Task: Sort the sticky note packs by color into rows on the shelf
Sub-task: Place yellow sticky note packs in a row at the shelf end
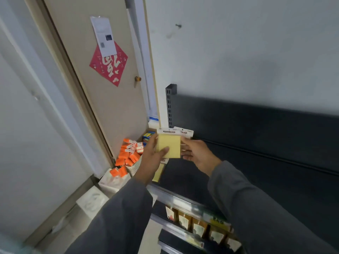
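Note:
A yellow sticky note pack (169, 146) with a white header card is held upright over the left end of the dark shelf (247, 171). My left hand (152, 160) grips its left side, thumb across the front. My right hand (197, 155) touches its right edge, and a second pack's white header (185, 132) shows just behind; I cannot tell which hand holds that one. Another yellow pack (158, 174) lies flat on the shelf below my left hand.
Orange packs (129, 154) are heaped in a basket on the floor by the door (102, 107), with blue and yellow packs (147, 137) behind. White boxes (110, 182) sit below. A lower shelf (198, 226) holds hanging packets. The shelf's metal front rail (176, 197) runs diagonally.

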Tool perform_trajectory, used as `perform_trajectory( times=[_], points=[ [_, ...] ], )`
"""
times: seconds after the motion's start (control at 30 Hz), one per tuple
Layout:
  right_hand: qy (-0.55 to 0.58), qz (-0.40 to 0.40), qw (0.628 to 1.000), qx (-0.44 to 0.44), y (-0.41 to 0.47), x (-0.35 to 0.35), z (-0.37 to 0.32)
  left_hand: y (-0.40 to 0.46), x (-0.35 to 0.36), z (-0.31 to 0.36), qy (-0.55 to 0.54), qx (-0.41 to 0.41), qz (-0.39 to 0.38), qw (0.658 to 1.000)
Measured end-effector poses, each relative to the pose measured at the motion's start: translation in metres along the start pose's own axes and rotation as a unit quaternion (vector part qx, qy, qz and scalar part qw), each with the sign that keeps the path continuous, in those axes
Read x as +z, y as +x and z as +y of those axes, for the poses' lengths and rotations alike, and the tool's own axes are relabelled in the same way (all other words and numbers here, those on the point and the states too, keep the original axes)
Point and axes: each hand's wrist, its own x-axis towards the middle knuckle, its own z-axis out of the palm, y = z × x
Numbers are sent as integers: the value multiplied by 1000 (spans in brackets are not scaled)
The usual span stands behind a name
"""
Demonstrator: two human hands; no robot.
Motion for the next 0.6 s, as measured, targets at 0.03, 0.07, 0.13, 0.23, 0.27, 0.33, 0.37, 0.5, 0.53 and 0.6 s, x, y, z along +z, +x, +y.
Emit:
perform_trajectory(
  times=[0.03,0.07,0.13,0.23,0.27,0.33,0.37,0.5,0.53,0.6],
  points=[
    [31,-36,999,-3,10,1,1,8,-6,-2,-14,-13,-20,1000],
    [52,-51,997,-16,19,4,0,16,-13,-3,-35,-28,-36,998],
    [47,-44,996,-53,35,11,-1,35,-24,-7,-64,-61,-39,995],
    [9,-23,997,-80,49,27,2,58,-38,-17,-42,-85,-48,994],
    [-20,-2,996,-85,51,31,5,62,-41,-22,-12,-73,-59,996],
    [-87,43,991,-88,60,38,10,74,-49,-34,65,-45,-89,993],
    [-119,63,987,-88,65,40,14,81,-53,-44,97,-41,-100,989],
    [-231,120,963,-70,72,50,30,97,-66,-69,238,-45,-137,960],
    [-251,136,956,-65,70,55,35,98,-68,-74,258,-53,-140,955],
    [-277,169,944,-58,63,63,45,98,-70,-85,318,-44,-142,936]
  ],
)
